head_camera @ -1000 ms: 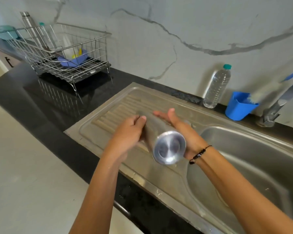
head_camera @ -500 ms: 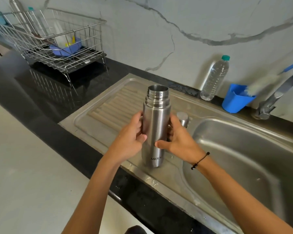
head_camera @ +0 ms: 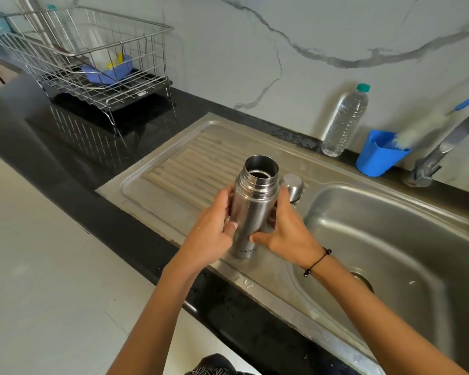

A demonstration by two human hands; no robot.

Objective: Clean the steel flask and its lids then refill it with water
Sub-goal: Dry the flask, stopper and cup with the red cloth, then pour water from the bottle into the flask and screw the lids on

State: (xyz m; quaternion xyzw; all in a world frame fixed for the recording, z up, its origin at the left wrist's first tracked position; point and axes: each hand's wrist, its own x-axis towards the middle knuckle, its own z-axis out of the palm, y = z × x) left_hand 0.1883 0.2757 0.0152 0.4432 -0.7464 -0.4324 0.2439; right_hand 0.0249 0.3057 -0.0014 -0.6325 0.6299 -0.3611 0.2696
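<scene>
The steel flask [head_camera: 251, 209] stands up straight on the ribbed draining board [head_camera: 179, 169] of the steel sink [head_camera: 390, 239], close to the front edge. Its top is open and you can look down into its dark mouth. The word on its side, near the bottom, starts with "MILTO".

Both hands are wrapped around the flask. The left hand [head_camera: 214, 226] holds it from the 9 o'clock side, with the thumb pressed on the front and the fingers curled around the back. The right hand [head_camera: 284, 228] holds it from the 3 o'clock side, with the thumb low on the front and the fingers bent around the far side. A thin black bracelet [head_camera: 318, 261] sits on the right wrist.

A small steel lid [head_camera: 293, 186] rests on the draining board just behind the right hand, at about 2 o'clock from the flask.

Farther off at 2 o'clock, a clear plastic water bottle [head_camera: 345, 121] with a green cap stands by the wall. Next to it is a blue cup [head_camera: 378, 155] with a fuzzy bottle brush [head_camera: 423, 128] leaning out of it. The tap [head_camera: 444, 147] is just past that.

At 10 o'clock, well away, a wire dish rack [head_camera: 92, 66] sits on the black counter [head_camera: 38, 125]. It holds a blue dish [head_camera: 107, 73].
</scene>
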